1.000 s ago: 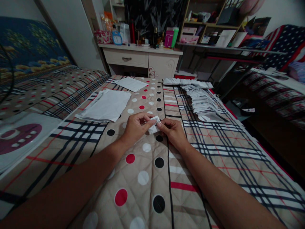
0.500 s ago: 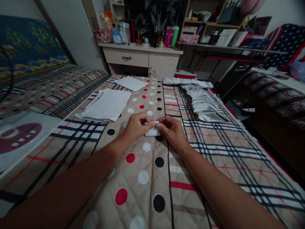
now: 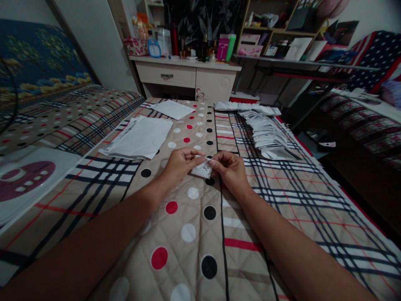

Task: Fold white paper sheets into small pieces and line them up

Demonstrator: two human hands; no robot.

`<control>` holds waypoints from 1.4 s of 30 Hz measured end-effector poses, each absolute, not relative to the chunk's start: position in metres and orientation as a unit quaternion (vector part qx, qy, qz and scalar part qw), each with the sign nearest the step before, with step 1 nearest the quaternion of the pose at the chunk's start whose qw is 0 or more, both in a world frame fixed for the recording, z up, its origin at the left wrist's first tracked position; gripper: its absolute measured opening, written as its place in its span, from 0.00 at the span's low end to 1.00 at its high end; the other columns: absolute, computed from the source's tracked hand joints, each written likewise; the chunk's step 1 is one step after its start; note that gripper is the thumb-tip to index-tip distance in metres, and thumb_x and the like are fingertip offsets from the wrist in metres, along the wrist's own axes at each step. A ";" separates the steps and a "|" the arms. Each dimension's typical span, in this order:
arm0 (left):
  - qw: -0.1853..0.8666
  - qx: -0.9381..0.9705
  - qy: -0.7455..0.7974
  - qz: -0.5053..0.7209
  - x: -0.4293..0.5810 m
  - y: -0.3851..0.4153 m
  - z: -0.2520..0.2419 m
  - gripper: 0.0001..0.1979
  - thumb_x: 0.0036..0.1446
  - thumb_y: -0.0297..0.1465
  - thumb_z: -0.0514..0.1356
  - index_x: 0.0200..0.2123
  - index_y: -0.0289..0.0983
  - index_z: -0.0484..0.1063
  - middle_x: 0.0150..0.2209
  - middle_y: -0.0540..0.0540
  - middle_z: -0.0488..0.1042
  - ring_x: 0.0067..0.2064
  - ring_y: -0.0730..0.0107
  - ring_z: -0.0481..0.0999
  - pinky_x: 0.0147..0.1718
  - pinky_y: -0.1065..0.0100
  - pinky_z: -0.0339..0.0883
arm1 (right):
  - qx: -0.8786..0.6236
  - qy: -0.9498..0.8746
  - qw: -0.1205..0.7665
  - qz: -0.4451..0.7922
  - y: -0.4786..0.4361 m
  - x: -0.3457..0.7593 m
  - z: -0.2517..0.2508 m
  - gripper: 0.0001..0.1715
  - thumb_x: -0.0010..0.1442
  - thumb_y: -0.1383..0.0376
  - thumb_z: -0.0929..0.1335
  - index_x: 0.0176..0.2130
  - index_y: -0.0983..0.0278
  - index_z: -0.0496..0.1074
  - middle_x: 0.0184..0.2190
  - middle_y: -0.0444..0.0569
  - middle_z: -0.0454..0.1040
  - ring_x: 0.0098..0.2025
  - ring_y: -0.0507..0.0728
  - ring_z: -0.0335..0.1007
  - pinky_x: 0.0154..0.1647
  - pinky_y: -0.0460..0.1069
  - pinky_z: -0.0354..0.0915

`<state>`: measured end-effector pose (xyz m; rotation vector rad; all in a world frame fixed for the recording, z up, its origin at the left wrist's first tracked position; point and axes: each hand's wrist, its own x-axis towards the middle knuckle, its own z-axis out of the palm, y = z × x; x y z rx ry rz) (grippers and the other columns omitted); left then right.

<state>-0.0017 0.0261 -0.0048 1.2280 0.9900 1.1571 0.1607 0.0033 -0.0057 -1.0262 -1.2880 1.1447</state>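
Note:
A small folded piece of white paper (image 3: 203, 168) with dark print is held just above the quilt (image 3: 200, 234) in the middle of the view. My left hand (image 3: 179, 164) pinches its left edge with thumb and fingers closed. My right hand (image 3: 229, 169) pinches its right edge, fingers curled. Both forearms reach in from the bottom of the view.
A stack of white sheets (image 3: 139, 138) lies to the left of my hands, one more sheet (image 3: 172, 109) farther back. A long row of folded white papers (image 3: 265, 131) runs along the right. A white desk (image 3: 188, 75) and shelves stand behind.
The paper piece has been turned between my fingers, from tilted up to flatter, and its printed side now shows. Both hands stayed in nearly the same place.

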 end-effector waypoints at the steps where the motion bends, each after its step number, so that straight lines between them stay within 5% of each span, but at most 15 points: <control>1: 0.546 0.527 0.425 0.493 -0.002 0.027 -0.005 0.18 0.40 0.38 0.72 0.32 0.33 0.76 0.26 0.47 0.78 0.25 0.72 0.75 0.24 0.72 0.68 | -0.433 -0.545 0.531 0.483 0.003 0.161 -0.005 0.17 0.49 0.56 0.74 0.25 0.64 0.68 0.18 0.41 0.67 0.19 0.48 0.61 0.20 0.44 0.58; 8: 0.434 0.634 0.439 0.466 -0.003 0.024 -0.002 0.03 0.45 0.28 0.67 0.24 0.35 0.78 0.24 0.48 0.78 0.25 0.72 0.74 0.24 0.72 0.64 | -0.438 -0.627 0.406 0.500 0.004 0.163 -0.007 0.20 0.51 0.53 0.73 0.25 0.65 0.67 0.21 0.42 0.66 0.22 0.48 0.58 0.20 0.43 0.54; 15: 0.427 0.617 0.445 0.489 -0.002 0.024 -0.001 0.06 0.44 0.30 0.68 0.26 0.33 0.76 0.22 0.49 0.75 0.24 0.74 0.71 0.22 0.74 0.62 | -0.477 -0.700 0.340 0.409 0.006 0.164 -0.011 0.19 0.59 0.54 0.68 0.24 0.64 0.69 0.19 0.44 0.69 0.22 0.50 0.61 0.22 0.45 0.54; 21: 0.516 0.510 0.413 0.551 0.002 0.027 -0.004 0.31 0.38 0.33 0.73 0.47 0.35 0.69 0.35 0.46 0.79 0.34 0.69 0.78 0.33 0.70 0.71 | -0.490 -0.580 0.490 0.428 -0.001 0.156 -0.003 0.23 0.57 0.51 0.69 0.21 0.63 0.65 0.16 0.41 0.65 0.17 0.49 0.58 0.18 0.45 0.52; 24: 0.576 0.484 0.389 0.532 0.009 0.022 -0.006 0.28 0.37 0.34 0.74 0.44 0.33 0.71 0.38 0.44 0.79 0.37 0.68 0.78 0.37 0.69 0.71 | -0.492 -0.541 0.534 0.424 -0.002 0.154 0.000 0.23 0.56 0.52 0.70 0.20 0.63 0.66 0.17 0.43 0.68 0.17 0.49 0.60 0.18 0.45 0.55; 29: 0.556 0.497 0.417 0.520 0.014 0.017 -0.006 0.16 0.43 0.39 0.71 0.29 0.33 0.74 0.23 0.50 0.74 0.24 0.75 0.71 0.24 0.73 0.64 | -0.474 -0.528 0.538 0.455 -0.002 0.152 -0.002 0.22 0.56 0.51 0.70 0.21 0.64 0.66 0.17 0.43 0.68 0.17 0.48 0.60 0.18 0.44 0.55; 36: 0.499 0.523 0.471 0.505 0.004 0.021 -0.008 0.22 0.56 0.48 0.59 0.22 0.35 0.68 0.14 0.54 0.63 0.14 0.79 0.60 0.13 0.75 0.48 | -0.430 -0.571 0.437 0.546 -0.004 0.149 -0.002 0.22 0.52 0.50 0.72 0.23 0.65 0.67 0.16 0.40 0.67 0.14 0.46 0.57 0.14 0.43 0.51; 42: 0.466 0.562 0.454 0.511 0.006 0.019 -0.003 0.19 0.48 0.47 0.66 0.26 0.35 0.71 0.20 0.53 0.69 0.17 0.78 0.64 0.14 0.75 0.56 | -0.433 -0.579 0.403 0.561 -0.006 0.148 -0.002 0.20 0.52 0.52 0.72 0.23 0.65 0.68 0.15 0.41 0.66 0.14 0.46 0.56 0.14 0.42 0.51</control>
